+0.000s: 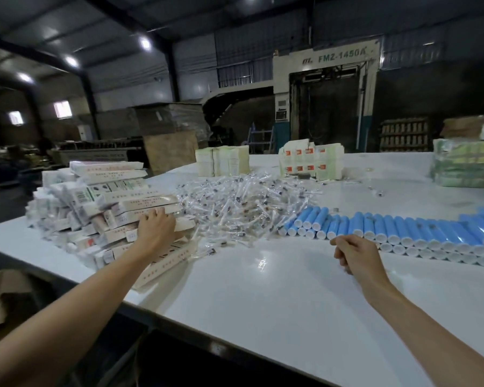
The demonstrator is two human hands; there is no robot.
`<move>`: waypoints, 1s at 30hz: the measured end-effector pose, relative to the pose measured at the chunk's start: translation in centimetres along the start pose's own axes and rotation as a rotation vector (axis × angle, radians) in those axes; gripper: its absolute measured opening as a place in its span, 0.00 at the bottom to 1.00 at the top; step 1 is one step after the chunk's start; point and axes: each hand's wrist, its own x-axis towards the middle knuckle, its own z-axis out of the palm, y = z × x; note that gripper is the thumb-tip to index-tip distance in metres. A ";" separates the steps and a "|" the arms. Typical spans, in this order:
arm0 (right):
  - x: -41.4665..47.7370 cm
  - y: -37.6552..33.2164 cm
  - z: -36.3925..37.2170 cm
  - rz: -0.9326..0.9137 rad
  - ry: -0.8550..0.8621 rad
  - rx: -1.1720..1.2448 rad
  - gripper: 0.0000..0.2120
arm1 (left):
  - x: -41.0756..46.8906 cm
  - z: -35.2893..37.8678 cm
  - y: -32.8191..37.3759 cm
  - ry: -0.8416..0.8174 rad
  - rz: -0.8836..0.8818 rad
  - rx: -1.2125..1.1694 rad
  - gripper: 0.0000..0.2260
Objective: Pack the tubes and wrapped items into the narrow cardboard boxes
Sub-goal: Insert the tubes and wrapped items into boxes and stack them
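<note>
Blue tubes [403,227] lie rowed, caps facing the person. The right hand [355,254], curled and empty, hovers just before them. Left of them, the left hand [155,227] rests flat on the narrow boxes [118,196].
</note>
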 end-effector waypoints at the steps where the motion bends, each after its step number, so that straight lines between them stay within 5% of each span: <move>1: 0.0 0.0 0.0 0.003 -0.001 -0.001 0.11 | 0.1 -0.1 0.1 0.015 0.006 -0.002 0.29; 8: 0.0 0.1 0.0 0.008 -0.009 0.007 0.11 | -0.2 -1.8 0.2 0.122 0.029 -0.040 0.21; 13: 0.3 0.4 0.1 0.012 -0.015 0.014 0.11 | -2.1 -5.7 0.8 0.291 0.034 -0.548 0.15; 21: -0.2 0.1 0.2 0.017 -0.024 -0.007 0.11 | -4.9 -10.4 9.0 -0.137 0.212 -1.684 0.13; 25: -0.6 -0.5 -0.1 0.021 -0.009 -0.019 0.10 | -5.0 -10.2 15.1 -0.334 0.237 -1.973 0.14; 30: -1.1 -1.1 0.1 -0.033 0.054 -0.178 0.10 | -4.9 -8.2 21.2 -0.380 0.129 -2.138 0.12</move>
